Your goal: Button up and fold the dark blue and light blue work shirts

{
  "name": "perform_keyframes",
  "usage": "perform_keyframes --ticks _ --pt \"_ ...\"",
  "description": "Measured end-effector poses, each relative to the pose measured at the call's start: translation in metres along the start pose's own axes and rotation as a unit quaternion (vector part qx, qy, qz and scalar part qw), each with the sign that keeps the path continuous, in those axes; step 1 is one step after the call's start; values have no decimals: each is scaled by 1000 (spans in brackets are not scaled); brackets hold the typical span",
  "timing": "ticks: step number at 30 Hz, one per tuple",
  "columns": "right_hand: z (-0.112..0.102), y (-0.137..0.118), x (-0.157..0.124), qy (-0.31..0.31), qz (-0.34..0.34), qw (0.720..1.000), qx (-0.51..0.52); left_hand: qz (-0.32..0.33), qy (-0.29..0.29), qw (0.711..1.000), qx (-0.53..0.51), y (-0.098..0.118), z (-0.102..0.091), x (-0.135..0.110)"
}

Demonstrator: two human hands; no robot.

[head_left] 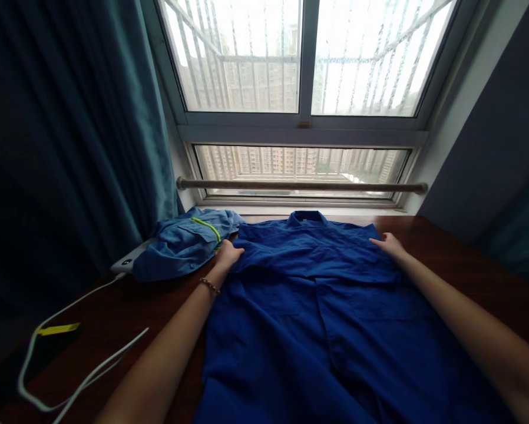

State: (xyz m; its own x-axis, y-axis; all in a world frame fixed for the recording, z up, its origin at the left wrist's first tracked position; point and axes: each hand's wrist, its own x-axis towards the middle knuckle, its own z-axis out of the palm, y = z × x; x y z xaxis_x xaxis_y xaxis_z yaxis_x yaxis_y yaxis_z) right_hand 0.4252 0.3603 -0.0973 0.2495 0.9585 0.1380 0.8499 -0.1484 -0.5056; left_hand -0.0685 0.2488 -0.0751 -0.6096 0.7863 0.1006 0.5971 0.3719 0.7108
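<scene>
White cable (70, 365) lay nearest on the worktop (468, 259). Shirt (317, 306) lay flat, collar toward the window (302, 88). Left hand (228, 254) curled at one shoulder, its grip not discernible; right hand (388, 243) rested open on the other. Paler garment (180, 250) lay beside the left hand.

Head camera looks down across the table (445, 247) toward the window (247, 59).

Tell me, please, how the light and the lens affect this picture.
Head view: the window is overexposed and backlights everything; the curtain at left is almost black; the blue shirt, left hand and right hand are dim but sharp; the wide lens bows its frame.
</scene>
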Motion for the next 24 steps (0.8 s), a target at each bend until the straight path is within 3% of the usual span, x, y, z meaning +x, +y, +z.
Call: perform_keyframes --ticks 4,7,10,15,17,19,22,24 --pt "-7 -9 21 -30 46 997 49 -79 -119 985 -92 1 -1 26" --pt "-7 -19 36 -30 44 998 28 -64 -173 981 -62 12 2 37" --pt "-10 -32 56 6 36 999 1 -2 -117 993 -31 35 16 42" --pt "-14 -59 67 36 22 999 -29 125 83 988 45 79 47 23" --pt "-15 -65 47 22 4 999 -38 217 91 969 76 88 49 -4" --pt "-18 -64 6 -2 -65 997 -41 323 20 943 75 86 39 -46" --pt "-29 -45 -92 -72 -289 954 -31 471 -167 865 49 62 6 -128" --pt "-42 -21 -166 -103 -352 929 -45 522 -299 795 75 36 -21 -182"
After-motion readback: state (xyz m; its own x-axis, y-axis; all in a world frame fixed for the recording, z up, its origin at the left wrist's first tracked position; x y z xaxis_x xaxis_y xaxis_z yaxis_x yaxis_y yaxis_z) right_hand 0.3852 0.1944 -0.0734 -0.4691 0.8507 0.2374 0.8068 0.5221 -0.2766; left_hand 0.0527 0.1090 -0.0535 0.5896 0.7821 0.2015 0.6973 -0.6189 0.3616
